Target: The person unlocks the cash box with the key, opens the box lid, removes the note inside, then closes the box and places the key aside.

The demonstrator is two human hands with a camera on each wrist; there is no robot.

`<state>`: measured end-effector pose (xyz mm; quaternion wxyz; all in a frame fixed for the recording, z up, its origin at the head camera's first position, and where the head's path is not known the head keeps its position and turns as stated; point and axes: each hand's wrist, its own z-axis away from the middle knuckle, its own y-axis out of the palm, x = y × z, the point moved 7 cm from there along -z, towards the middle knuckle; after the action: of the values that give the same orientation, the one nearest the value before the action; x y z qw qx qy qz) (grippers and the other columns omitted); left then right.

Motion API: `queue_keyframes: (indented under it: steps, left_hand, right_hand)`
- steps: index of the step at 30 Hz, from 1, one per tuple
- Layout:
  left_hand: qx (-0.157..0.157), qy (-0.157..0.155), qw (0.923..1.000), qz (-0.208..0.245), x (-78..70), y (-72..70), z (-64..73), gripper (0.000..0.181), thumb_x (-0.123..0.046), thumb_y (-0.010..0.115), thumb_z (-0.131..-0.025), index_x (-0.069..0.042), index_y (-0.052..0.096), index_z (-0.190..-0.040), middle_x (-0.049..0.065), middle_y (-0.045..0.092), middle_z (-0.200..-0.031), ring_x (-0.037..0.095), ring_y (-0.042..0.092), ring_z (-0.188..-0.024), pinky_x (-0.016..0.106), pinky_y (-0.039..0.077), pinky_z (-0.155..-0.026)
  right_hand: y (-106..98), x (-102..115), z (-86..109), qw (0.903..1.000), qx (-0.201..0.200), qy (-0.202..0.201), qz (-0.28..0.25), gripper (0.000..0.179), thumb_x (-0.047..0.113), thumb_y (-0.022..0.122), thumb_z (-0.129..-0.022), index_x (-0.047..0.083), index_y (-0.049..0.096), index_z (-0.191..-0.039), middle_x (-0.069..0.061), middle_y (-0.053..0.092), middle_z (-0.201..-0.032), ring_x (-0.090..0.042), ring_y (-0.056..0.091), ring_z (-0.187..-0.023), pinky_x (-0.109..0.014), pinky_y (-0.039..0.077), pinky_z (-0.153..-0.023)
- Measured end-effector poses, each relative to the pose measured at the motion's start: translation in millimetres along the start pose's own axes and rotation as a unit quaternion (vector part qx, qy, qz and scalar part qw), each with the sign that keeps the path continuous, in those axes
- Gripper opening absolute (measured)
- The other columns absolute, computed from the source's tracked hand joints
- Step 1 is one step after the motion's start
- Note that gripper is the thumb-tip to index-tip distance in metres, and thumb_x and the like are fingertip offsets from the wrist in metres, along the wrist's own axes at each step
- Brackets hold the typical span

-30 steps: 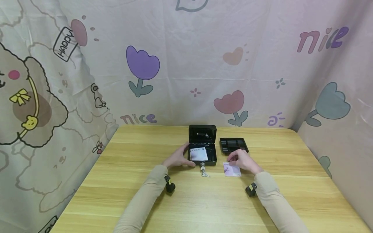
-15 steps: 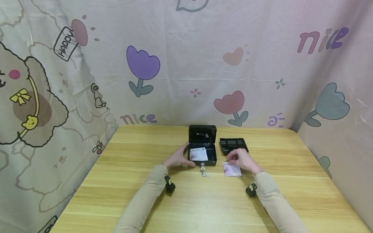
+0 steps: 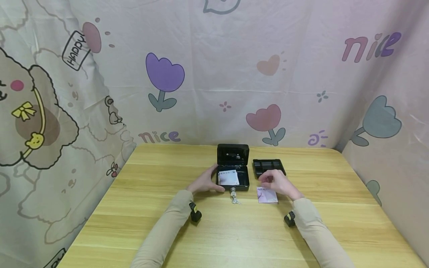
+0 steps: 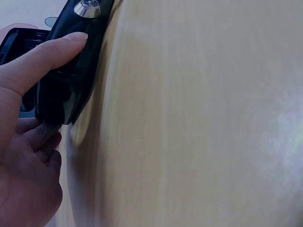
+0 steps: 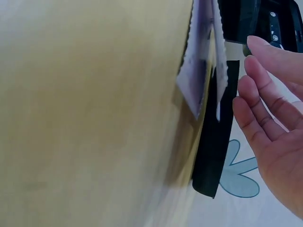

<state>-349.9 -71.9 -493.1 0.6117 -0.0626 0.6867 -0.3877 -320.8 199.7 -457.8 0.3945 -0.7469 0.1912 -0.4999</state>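
A black cash box (image 3: 248, 178) stands with its lid up and paper notes (image 3: 228, 177) inside. My left hand (image 3: 205, 181) holds the box at its left side, thumb along the front near the lock and fingers at the side wall (image 4: 53, 101). My right hand (image 3: 279, 183) is raised in front of the black compartment tray (image 3: 257, 169). Its thumb and index fingertips pinch a small dark olive piece (image 5: 246, 50), mostly hidden by the fingers. Below that hand lie purple-tinted paper notes (image 3: 267, 195), whose upper sheet stands apart from the lower in the right wrist view.
Small keys (image 3: 235, 200) hang from the lock at the front of the box. The wooden table (image 3: 228, 238) reaches back to a printed cloth (image 3: 201, 123), which also hangs along both sides.
My right hand has shifted slightly left and up, off the purple-tinted notes, toward the tray's front left corner. My left hand stays at the box.
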Motion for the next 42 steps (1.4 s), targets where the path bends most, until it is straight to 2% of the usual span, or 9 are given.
queue_keyframes:
  steps: [10,18,26,42]
  left_hand:
    - [0.001,-0.006,1.0000,-0.003,-0.7,0.5,1.2,0.116,-0.027,0.091,-0.072,0.001,0.020,-0.159,0.023,0.022,-0.166,0.040,0.027,-0.153,0.053,0.023,-0.127]
    - [-0.001,-0.007,0.9999,0.012,-1.1,0.1,1.8,0.116,-0.025,0.091,-0.072,0.001,0.019,-0.159,0.023,0.022,-0.166,0.040,0.026,-0.153,0.053,0.023,-0.127]
    - [0.002,-0.001,1.0000,0.006,-2.1,-0.1,1.3,0.116,-0.026,0.091,-0.071,0.002,0.019,-0.159,0.024,0.022,-0.166,0.040,0.025,-0.153,0.053,0.022,-0.127]
    - [0.002,-0.009,0.9999,0.012,0.9,0.7,-1.0,0.115,-0.028,0.091,-0.072,0.000,0.021,-0.159,0.022,0.024,-0.166,0.038,0.026,-0.153,0.053,0.023,-0.127]
  right_hand:
    - [-5,19,-7.0,0.9990,-0.004,-0.033,-0.030,0.020,0.001,0.077,-0.084,-0.002,0.075,-0.103,-0.012,0.075,-0.096,-0.017,0.068,-0.086,-0.029,0.061,-0.080]
    - [-3,39,-14.6,0.9975,0.018,-0.054,-0.040,0.030,0.002,0.075,-0.087,-0.005,0.070,-0.116,-0.021,0.074,-0.107,-0.026,0.070,-0.092,-0.039,0.061,-0.083]
    - [2,55,-24.7,0.9964,0.034,-0.056,-0.054,0.035,0.005,0.074,-0.088,-0.004,0.068,-0.121,-0.020,0.073,-0.115,-0.032,0.070,-0.101,-0.049,0.059,-0.090]
    - [34,72,-50.5,0.9916,0.081,-0.064,-0.077,0.033,0.006,0.071,-0.091,-0.004,0.067,-0.122,-0.020,0.072,-0.120,-0.032,0.070,-0.107,-0.046,0.059,-0.096]
